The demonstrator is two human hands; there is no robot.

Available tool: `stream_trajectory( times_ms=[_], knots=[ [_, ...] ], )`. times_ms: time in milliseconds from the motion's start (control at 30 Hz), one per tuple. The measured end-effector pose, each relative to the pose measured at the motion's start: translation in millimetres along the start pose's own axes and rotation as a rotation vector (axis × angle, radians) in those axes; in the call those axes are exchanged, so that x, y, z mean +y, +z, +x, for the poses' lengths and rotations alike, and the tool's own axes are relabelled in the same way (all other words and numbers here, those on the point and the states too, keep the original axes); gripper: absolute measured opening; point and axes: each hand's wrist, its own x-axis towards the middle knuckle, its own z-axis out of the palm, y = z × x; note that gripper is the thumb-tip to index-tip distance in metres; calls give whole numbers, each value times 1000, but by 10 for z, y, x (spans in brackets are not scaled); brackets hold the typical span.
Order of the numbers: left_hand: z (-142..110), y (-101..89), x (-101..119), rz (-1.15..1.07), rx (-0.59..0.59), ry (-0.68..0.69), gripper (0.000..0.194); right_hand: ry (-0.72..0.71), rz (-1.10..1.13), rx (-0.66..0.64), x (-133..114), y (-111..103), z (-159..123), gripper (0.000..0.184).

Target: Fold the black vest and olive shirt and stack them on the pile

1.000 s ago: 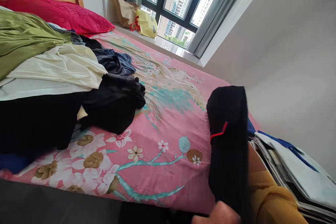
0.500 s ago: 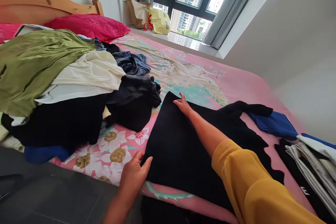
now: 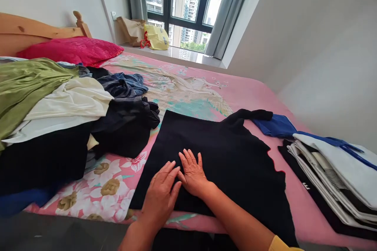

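A black long-sleeved top (image 3: 229,153) lies spread on the bed, its hem toward the left and one sleeve stretched out at the far right. My right hand (image 3: 193,172) rests flat on the fabric with the fingers spread. Beside it, my left hand (image 3: 161,190) is over the near left part of the top, fingers stretched out and close to the right hand's fingertips. Neither hand grasps the cloth. The sleeve's end reaches a folded blue garment (image 3: 275,124).
A loose heap of clothes, with a green garment (image 3: 26,86) and a cream one (image 3: 70,100), covers the bed's left side. A folded stack (image 3: 338,180) stands at the right. Behind are a pink pillow (image 3: 73,50) and a yellow bag (image 3: 156,37) on the windowsill.
My right hand has come from the top's far hem corner back to its near middle. My left hand has left the near hem edge and moved onto the fabric. The view has shifted right.
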Motion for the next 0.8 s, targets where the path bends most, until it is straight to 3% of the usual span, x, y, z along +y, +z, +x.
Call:
stream_trajectory(
  times_ms=[100,200,400,500,633,800],
  knots=[
    [121,280,103,97,-157,100,52,-102,17,-29,204,-104,16,65],
    [111,451,-5,178,-194,73,58,-67,-10,10,738,-288,-248,66],
    [101,506,-100,230,-156,100,61,484,-200,81,2310,-501,-1366,63],
    [142,462,-12,235,-189,86,59,711,-246,155,2841,-465,-1901,59],
    [208,350,207,253,-309,51,46,725,-301,371,3102,-283,-2281,59],
    [338,252,400,280,-456,-7,55,628,-280,605,3127,-160,-2362,52]
  ],
)
